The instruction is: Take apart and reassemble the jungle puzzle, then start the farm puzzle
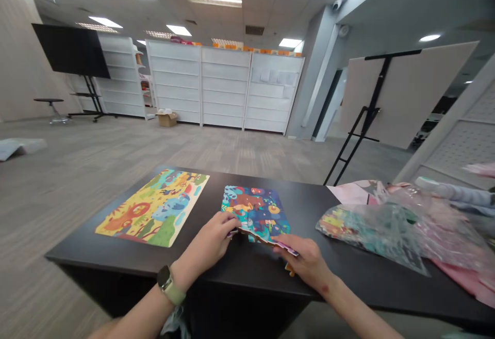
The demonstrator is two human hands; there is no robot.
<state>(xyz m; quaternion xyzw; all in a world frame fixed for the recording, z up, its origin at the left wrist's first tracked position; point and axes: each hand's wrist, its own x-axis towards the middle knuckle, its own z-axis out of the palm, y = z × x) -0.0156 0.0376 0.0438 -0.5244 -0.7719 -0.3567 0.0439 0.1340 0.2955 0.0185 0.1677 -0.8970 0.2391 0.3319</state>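
A partly assembled blue jigsaw puzzle (256, 211) lies in the middle of the black table (116, 256). My left hand (212, 241), with a watch on its wrist, has its fingers curled at the puzzle's near left corner, pinching a small piece. My right hand (303, 260) rests at the puzzle's near right edge, fingers closed on a strip of joined puzzle pieces (284, 246); an orange piece shows under the palm. A finished yellow and green puzzle (154, 207) lies flat to the left, apart from both hands.
Crumpled clear plastic bags (382, 228) with coloured pieces and pink sheets cover the table's right side. Beyond the table are grey carpet, an easel board (402, 96), white shelving (224, 89), a screen on a stand (71, 52) and a cardboard box (167, 118).
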